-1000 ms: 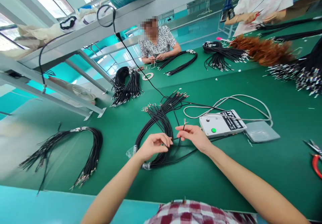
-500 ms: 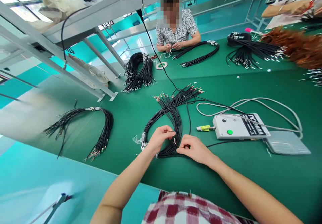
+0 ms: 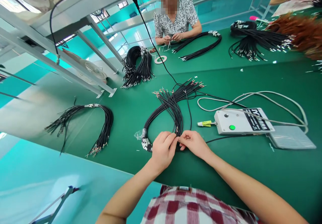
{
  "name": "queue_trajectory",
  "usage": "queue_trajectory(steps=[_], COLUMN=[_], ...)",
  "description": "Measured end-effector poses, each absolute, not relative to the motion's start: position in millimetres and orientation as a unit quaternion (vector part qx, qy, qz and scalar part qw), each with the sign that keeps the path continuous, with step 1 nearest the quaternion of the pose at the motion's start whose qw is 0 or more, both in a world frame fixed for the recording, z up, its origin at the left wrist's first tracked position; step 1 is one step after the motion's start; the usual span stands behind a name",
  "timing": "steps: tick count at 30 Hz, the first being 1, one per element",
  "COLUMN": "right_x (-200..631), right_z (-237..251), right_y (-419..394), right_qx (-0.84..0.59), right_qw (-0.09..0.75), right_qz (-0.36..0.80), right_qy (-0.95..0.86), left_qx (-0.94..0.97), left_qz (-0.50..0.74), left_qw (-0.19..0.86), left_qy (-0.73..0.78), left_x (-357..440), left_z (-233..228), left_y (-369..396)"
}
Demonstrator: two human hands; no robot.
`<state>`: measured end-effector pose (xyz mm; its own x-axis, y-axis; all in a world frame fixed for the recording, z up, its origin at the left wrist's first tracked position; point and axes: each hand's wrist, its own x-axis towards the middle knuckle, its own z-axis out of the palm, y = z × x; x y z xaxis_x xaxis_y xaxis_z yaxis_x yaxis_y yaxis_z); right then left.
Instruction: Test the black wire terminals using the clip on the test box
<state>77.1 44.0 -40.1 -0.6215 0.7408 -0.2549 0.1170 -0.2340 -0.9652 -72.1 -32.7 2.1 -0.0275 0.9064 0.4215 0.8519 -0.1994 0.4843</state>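
A looped bundle of thin black wires (image 3: pixel 161 116) lies near the front edge of the green surface (image 3: pixel 251 163). One wire end is pinched by the left hand (image 3: pixel 163 149) and the right hand (image 3: pixel 193 144), fingertips together. The wires are judged light and limp; they are best gripped close to the small metal terminals.

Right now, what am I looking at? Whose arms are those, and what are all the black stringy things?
The camera sits on a person's head and looks down, so the two bare arms are that person's own. The left hand and right hand meet over a bundle of black wires with small metal tips, lying on a green table. Their fingers pinch at wires from that bundle. Beside it sits a white control box with a green button, next to a grey pedal. More wire bundles lie around. Across the table another person handles wires too.
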Motion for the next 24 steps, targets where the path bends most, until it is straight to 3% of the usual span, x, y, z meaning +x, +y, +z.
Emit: queue_trajectory(steps=[13, 24], right_x=[78, 95], right_z=[-47, -39], right_y=[38, 54], right_qx=[-0.357, -0.334], right_qw=[0.31, 0.251], right_qz=[0.756, 0.746], right_qy=[-0.453, -0.519], left_qx=[0.734, 0.768], left_qz=[0.247, 0.21], left_qw=[0.204, 0.138], left_qy=[0.599, 0.589], left_x=[-74, -64], left_z=[-6, -11], left_y=[-27, -24])
